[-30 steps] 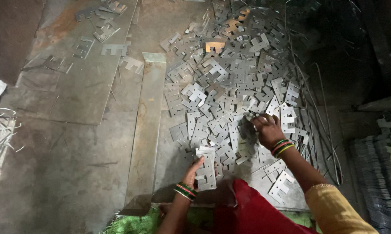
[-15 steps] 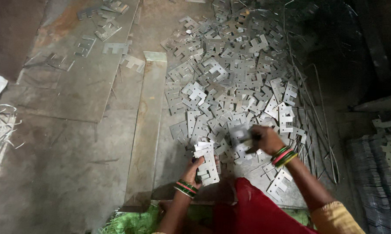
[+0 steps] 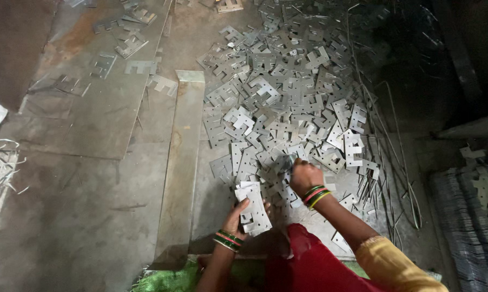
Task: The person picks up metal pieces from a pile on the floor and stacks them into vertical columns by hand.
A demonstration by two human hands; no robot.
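Stack of flat notched metal plates sits upright on the floor near the pile's near edge, gripped by the left hand. Right hand is closed around another plate picked off the big plate pile. Long flat metal bar lies just left of the pile; thin metal strips run along its right edge.
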